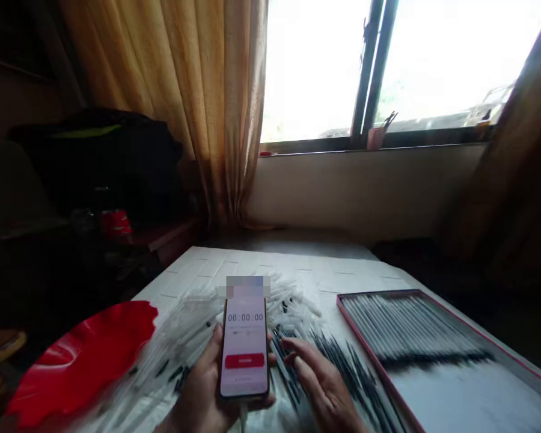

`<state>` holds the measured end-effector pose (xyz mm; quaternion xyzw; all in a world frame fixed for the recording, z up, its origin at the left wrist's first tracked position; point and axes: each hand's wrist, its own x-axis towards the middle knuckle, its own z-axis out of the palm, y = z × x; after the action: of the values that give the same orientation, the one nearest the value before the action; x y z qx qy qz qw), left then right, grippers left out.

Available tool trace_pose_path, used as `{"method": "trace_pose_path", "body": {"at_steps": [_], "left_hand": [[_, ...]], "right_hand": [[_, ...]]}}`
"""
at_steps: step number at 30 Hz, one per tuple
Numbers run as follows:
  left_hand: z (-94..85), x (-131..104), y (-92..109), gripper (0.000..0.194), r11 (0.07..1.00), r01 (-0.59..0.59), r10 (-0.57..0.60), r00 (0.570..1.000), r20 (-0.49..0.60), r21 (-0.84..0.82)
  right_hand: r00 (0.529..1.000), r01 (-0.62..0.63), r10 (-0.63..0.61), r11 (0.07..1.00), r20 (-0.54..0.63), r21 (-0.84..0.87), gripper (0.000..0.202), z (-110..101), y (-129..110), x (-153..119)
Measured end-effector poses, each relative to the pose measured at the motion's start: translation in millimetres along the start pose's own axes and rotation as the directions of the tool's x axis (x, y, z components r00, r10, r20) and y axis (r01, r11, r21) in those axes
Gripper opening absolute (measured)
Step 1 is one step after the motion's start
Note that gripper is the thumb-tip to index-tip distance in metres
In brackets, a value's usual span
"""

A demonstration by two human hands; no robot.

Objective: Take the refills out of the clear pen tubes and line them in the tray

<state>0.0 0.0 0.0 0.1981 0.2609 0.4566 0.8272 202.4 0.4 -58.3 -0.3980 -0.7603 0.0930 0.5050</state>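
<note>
My left hand [207, 385] is wrapped around a smartphone [244, 379], held upright with its screen toward me. The screen reads 00:00:00 above a red button, and its top is blurred out. A pale cable runs from the phone's lower end. My right hand [324, 385] hovers just right of the phone, fingers loosely bent and apart, with nothing visible in them. Under and around both hands lie many clear pen barrels [162, 337] in a loose heap. Dark, thin pen refills [356, 373] spread beside my right hand.
On the right, a shallow red-rimmed tray [363, 343] holds a row of clear pens with dark ends. A red wavy-edged bowl [90, 349] stands at the left. The white table [234, 255] meets a wall below a window. A pen cup [375, 138] sits on the sill.
</note>
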Motion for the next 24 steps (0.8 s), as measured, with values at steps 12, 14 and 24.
{"method": "trace_pose_path", "body": {"at_steps": [12,14,24], "left_hand": [[-23.8,-38.7,23.5,0.071,1.0,-0.015,0.015,0.999,-0.051,0.001],[-27.5,-43.3,24.3,0.069,1.0,-0.023,0.022,0.999,-0.044,-0.014],[-44.3,-67.2,29.4,0.056,0.995,-0.096,0.093,0.993,-0.075,-0.036]], "right_hand": [[0.832,0.476,-0.358,0.853,0.424,-0.215,0.04,41.7,-9.2,-19.3],[0.774,0.568,-0.412,0.787,0.482,-0.24,0.027,46.5,-5.2,-23.0],[0.846,0.446,-0.215,0.788,0.488,-0.425,0.014,46.7,9.9,-11.4]]}}
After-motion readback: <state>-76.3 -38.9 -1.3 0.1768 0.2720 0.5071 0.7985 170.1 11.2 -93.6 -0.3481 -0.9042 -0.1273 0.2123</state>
